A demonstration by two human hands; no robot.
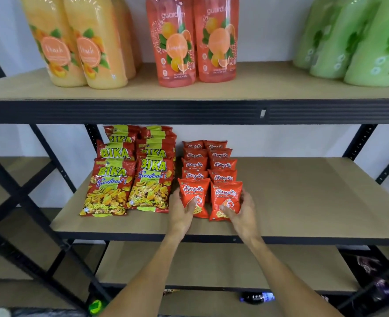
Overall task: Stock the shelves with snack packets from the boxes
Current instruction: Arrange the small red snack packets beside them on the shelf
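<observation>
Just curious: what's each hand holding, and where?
Left hand grips the left small orange-red snack packet at its lower side; right hand likewise the right packet.

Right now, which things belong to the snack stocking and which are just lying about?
In the job: left hand, right hand, front Alang-Ku packets, BIKA Seafood packets, middle shelf.
Lying about: peach pouches, Guardian shower gel pouches, green pouches, dark bottle below.

we take this for a shop or its stockroom: a black metal rack [189,110] with board shelves [303,193] carries goods in faced rows, shower gel refill pouches [175,42] at twelve o'clock, bika seafood snack packets [106,186] at nine o'clock, small orange cracker packets [223,165] just right of them.
</observation>
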